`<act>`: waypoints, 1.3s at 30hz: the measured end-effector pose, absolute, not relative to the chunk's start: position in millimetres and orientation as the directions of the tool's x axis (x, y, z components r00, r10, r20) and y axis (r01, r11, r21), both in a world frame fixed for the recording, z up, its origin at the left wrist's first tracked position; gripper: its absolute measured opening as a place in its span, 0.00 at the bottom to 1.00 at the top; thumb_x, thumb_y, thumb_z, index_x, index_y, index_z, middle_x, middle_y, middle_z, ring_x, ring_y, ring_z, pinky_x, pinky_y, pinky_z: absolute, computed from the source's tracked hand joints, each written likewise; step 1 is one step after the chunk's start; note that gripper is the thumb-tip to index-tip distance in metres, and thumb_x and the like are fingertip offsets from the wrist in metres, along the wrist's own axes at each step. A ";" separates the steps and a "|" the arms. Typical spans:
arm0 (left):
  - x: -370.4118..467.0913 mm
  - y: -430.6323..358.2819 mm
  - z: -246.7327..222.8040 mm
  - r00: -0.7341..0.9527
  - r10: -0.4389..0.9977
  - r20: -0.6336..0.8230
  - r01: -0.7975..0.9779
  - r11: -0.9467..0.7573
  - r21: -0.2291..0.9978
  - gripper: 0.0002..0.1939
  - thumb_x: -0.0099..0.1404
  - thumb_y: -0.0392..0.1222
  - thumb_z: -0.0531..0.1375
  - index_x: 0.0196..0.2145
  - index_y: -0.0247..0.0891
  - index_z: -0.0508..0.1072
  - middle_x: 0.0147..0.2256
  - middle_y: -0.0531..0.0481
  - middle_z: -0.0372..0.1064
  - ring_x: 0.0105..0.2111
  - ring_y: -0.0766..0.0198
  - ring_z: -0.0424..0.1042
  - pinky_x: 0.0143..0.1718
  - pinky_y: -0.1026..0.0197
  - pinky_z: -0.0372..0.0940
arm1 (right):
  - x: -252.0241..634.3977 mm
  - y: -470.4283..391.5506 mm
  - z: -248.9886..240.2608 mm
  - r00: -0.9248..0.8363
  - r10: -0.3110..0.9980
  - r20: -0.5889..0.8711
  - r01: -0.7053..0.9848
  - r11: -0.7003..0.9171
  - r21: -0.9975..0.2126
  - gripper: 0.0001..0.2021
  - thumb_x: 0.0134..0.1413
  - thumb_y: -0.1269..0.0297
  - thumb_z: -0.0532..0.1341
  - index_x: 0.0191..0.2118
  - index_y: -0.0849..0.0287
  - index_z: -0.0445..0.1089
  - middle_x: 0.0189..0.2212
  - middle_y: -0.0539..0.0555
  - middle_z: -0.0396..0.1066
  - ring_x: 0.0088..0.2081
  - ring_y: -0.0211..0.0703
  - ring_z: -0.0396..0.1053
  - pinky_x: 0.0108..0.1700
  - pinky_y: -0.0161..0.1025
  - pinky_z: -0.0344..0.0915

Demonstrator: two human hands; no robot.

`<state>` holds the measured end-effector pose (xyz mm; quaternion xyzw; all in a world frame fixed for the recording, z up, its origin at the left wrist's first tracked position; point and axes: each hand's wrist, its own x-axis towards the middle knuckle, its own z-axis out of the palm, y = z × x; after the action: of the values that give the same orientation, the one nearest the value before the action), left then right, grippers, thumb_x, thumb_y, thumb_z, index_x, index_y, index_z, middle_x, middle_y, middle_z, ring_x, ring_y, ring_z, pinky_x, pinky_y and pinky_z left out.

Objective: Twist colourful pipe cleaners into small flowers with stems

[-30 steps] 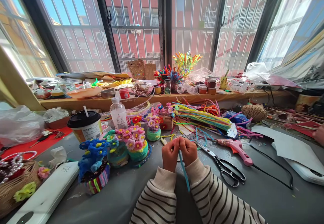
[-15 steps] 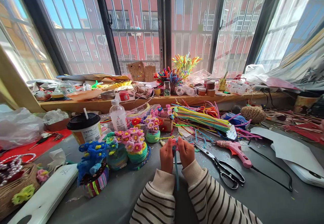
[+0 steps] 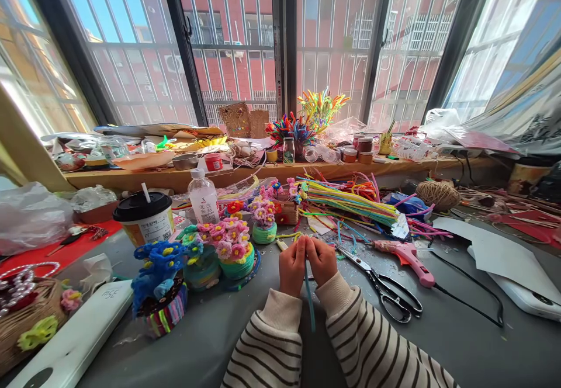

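My left hand and my right hand meet above the grey table, fingers pinched together with the thumbs side by side. A light blue pipe cleaner hangs down between them from the pinch; its upper end is hidden by the fingers. Right of my right hand lie large black-handled scissors, blades toward it, and a pink glue gun. Left of my left hand stand pots of pipe-cleaner flowers: a pink one, a small pink one and a blue one.
Behind my hands lies a bundle of coloured pipe cleaners. A lidded cup and a plastic bottle stand at the left. A twine ball and white sheets lie at the right. The glue gun's cord loops across the table.
My hands have turned inward and drawn closer together; the pink bit seen between the fingers is now hidden. The hanging pipe cleaner's lower end has swung slightly right.
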<state>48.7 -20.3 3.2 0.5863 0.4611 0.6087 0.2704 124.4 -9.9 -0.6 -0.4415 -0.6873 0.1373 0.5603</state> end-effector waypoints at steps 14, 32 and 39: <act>46.7 -22.3 5.8 -0.250 0.849 0.465 0.276 -0.398 0.875 0.19 0.56 0.47 0.48 0.14 0.35 0.61 0.15 0.54 0.57 0.18 0.72 0.55 0.22 0.69 0.52 | 129.5 -0.1 4.1 -0.074 0.930 0.361 0.001 0.362 -0.932 0.24 0.46 0.45 0.43 0.13 0.60 0.52 0.10 0.45 0.49 0.14 0.29 0.45 0.17 0.31 0.44; 50.3 -15.3 6.2 0.045 0.955 0.294 -0.247 -0.274 0.930 0.20 0.44 0.41 0.60 0.39 0.42 0.68 0.41 0.47 0.65 0.39 0.61 0.64 0.35 0.65 0.61 | 134.1 2.3 6.1 0.278 0.933 0.227 -0.205 0.288 -0.935 0.19 0.40 0.48 0.53 0.16 0.60 0.58 0.11 0.44 0.53 0.14 0.30 0.49 0.16 0.30 0.48; 47.1 -11.7 4.2 -0.171 0.970 0.174 -0.401 -0.230 0.887 0.14 0.52 0.49 0.53 0.26 0.37 0.71 0.27 0.47 0.70 0.29 0.64 0.68 0.34 0.62 0.62 | 137.4 2.7 10.2 0.110 0.972 0.207 -0.282 0.231 -0.931 0.18 0.38 0.50 0.55 0.19 0.62 0.64 0.11 0.46 0.56 0.14 0.30 0.53 0.15 0.30 0.51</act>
<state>47.1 -11.7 4.2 0.3972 0.3582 0.6761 0.5068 137.4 2.7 10.2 -0.3808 -0.4531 0.4897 0.6403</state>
